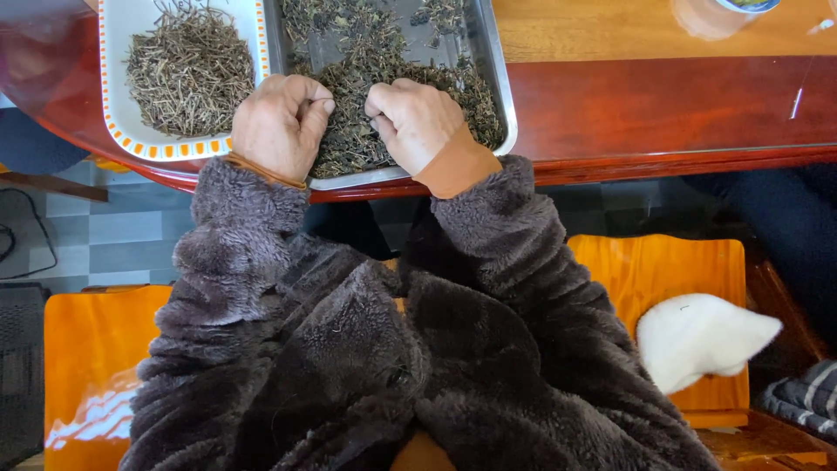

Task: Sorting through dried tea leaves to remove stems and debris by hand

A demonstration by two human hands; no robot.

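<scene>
The left hand (277, 124) and the right hand (411, 120) rested knuckles-up in the dried dark leaves (353, 144) heaped at the near end of a metal tray (499, 105) on the red-brown desk (645, 109). Each grip was curled together, fingertips pinching into the leaves. Just left of the tray stood a white dish (118, 105) with an orange-checked rim, holding pale stems (187, 74).
</scene>
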